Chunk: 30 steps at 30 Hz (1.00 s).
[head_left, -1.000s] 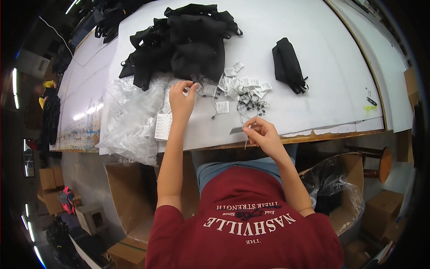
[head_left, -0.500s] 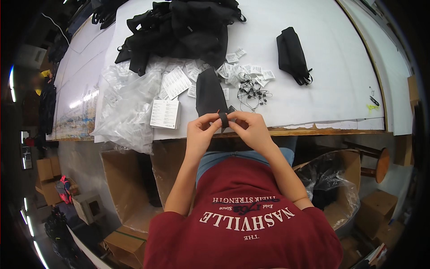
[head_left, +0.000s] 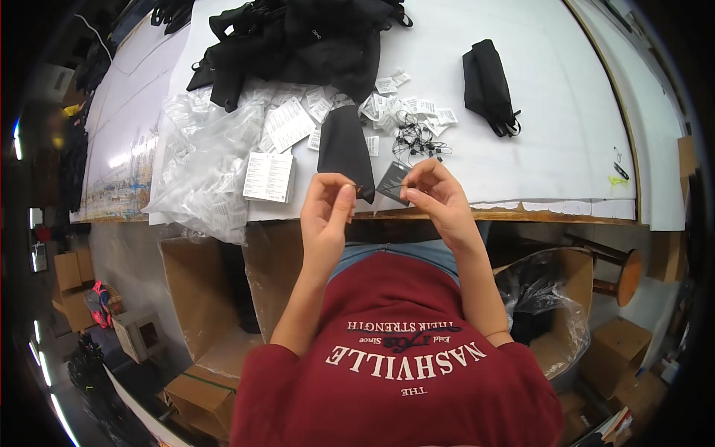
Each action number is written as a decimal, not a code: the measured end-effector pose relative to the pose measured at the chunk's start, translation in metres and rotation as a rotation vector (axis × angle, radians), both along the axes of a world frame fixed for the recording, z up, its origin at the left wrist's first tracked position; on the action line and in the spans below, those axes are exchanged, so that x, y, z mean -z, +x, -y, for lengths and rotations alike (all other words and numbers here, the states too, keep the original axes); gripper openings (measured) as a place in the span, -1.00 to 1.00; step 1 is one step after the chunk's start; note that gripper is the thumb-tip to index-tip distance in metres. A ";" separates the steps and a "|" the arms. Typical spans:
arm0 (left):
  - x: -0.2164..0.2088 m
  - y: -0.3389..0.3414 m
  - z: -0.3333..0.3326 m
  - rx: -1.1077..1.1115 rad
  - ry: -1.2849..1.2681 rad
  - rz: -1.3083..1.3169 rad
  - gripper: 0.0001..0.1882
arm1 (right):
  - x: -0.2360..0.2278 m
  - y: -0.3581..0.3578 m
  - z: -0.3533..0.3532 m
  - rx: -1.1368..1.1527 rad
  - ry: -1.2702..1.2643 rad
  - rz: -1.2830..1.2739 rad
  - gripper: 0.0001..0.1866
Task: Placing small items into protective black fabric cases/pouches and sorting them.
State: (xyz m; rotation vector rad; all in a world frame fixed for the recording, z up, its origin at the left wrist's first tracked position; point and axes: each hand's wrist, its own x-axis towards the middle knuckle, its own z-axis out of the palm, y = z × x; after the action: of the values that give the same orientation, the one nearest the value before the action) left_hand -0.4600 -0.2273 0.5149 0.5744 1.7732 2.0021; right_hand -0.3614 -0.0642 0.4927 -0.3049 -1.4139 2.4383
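Black slim, smooth pouch [head_left: 345, 145], left hand [head_left: 328, 208] in pinched grip on its end, right hand [head_left: 441, 197] likewise on dark card [head_left: 390, 181]

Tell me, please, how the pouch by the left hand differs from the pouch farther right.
The near pouch has its lower end at the left hand, by the front edge of the table; the right pouch lies untouched farther back. The near pouch shows a smooth face; the right pouch looks creased lengthwise. Both are dark and elongated.

I see both bare forearms [head_left: 480, 279] slanting inward — the left hand [head_left: 325, 208] and right hand [head_left: 441, 192] near each other but apart, fingers [head_left: 432, 171] curled, thumbs [head_left: 422, 200] pinching in.
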 end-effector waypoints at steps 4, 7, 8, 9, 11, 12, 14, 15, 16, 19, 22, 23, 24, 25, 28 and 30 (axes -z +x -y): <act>-0.007 0.007 -0.010 0.064 -0.012 0.013 -0.91 | 0.000 0.001 0.000 -0.009 -0.059 -0.008 -0.78; -0.006 0.008 -0.013 0.076 -0.012 0.021 -0.92 | -0.003 -0.002 0.005 0.035 0.027 0.064 -0.80; -0.005 0.007 -0.013 0.076 -0.019 0.024 -0.92 | -0.001 -0.003 0.005 0.112 0.272 0.134 -0.82; -0.004 0.007 -0.013 0.075 -0.019 0.030 -0.92 | 0.002 -0.005 0.006 0.186 0.517 0.202 -0.83; -0.003 0.005 -0.012 0.037 -0.017 0.013 -0.92 | 0.000 -0.011 0.006 0.200 0.754 0.178 -0.85; -0.003 0.003 -0.011 0.035 -0.020 -0.009 -0.91 | -0.001 -0.012 0.007 0.091 0.904 0.226 -0.84; -0.005 0.003 -0.010 0.028 -0.017 0.002 -0.91 | -0.001 -0.011 0.009 -0.056 1.134 0.251 -0.82; -0.007 0.003 -0.009 0.024 -0.009 0.008 -0.90 | -0.001 -0.011 0.009 -0.059 1.134 0.253 -0.82; -0.007 0.003 -0.008 0.022 -0.009 0.011 -0.90 | 0.000 -0.011 0.008 -0.131 1.120 0.245 -0.82; -0.008 0.002 -0.005 0.028 -0.036 0.036 -0.89 | 0.004 -0.011 0.011 -0.212 1.092 0.216 -0.81; -0.009 0.002 -0.005 0.018 -0.010 0.037 -0.90 | 0.001 -0.012 0.015 -0.234 1.058 0.203 -0.80; -0.009 0.001 -0.004 0.018 -0.006 0.037 -0.90 | -0.001 -0.012 0.016 -0.246 1.037 0.211 -0.81; -0.009 0.001 -0.004 0.020 -0.001 0.037 -0.90 | 0.002 -0.012 0.017 -0.247 1.036 0.211 -0.81; -0.009 0.000 -0.005 0.020 -0.002 0.037 -0.90 | 0.009 -0.012 0.018 -0.230 1.027 0.176 -0.80; -0.006 0.000 -0.006 0.008 0.032 0.028 -0.91 | 0.014 -0.012 0.022 -0.190 1.005 0.192 -0.82; 0.001 0.000 -0.005 0.066 0.006 0.036 -0.91 | 0.018 -0.012 0.026 -0.165 0.993 0.243 -0.83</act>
State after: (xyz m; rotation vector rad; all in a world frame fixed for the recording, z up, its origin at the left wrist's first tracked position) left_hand -0.4601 -0.2220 0.5140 0.5871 1.7055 1.9616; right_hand -0.3729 -0.0903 0.4744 -0.2411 -2.5984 1.5283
